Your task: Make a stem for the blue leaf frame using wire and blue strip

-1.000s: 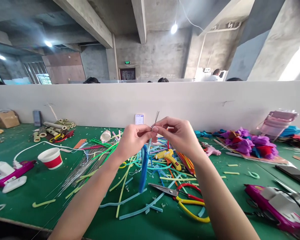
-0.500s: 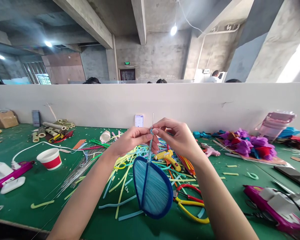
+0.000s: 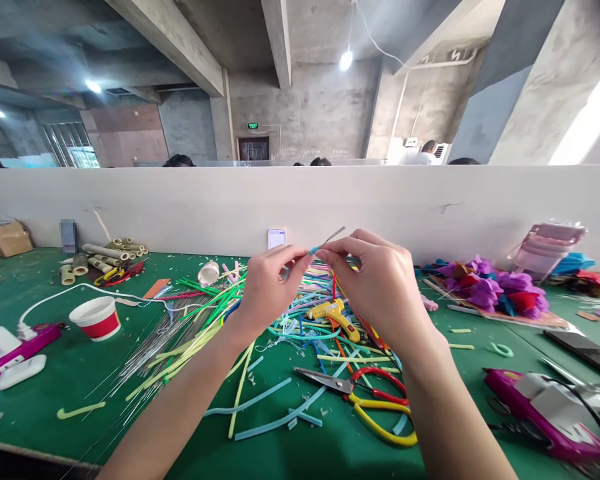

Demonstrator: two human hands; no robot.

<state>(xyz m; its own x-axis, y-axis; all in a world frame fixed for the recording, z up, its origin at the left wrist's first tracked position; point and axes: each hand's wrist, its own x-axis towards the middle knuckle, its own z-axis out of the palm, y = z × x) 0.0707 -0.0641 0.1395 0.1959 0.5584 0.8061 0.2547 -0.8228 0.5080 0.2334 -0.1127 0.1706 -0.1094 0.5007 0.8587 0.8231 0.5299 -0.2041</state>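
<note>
My left hand [image 3: 273, 290] and my right hand [image 3: 377, 277] meet in mid-air above the heap. Both pinch a thin wire stem [image 3: 313, 251] wrapped in light blue, whose bare wire end pokes up to the right past my right fingertips. The blue petal-shaped piece on this stem is almost wholly hidden behind my left hand; only a bit of dark blue edge shows beside the wrist. Below lie loose pipe cleaners [image 3: 200, 347] in green, yellow and blue. A yellow hot glue gun [image 3: 333, 317] rests among them, and scissors [image 3: 380, 400] with red and yellow handles lie nearer me.
A paper cup [image 3: 96, 319] and a power strip [image 3: 23, 350] stand left, bamboo pieces [image 3: 110, 257] behind. Purple flowers [image 3: 500, 290] lie right, with another power strip [image 3: 545, 413] in front. A phone [image 3: 277, 238] leans against the pale partition [image 3: 205, 207].
The stem has tipped from upright to slanting, and the blue petal has swung up out of sight behind my left hand. The scissors' blades are now uncovered. My right hand has turned slightly.
</note>
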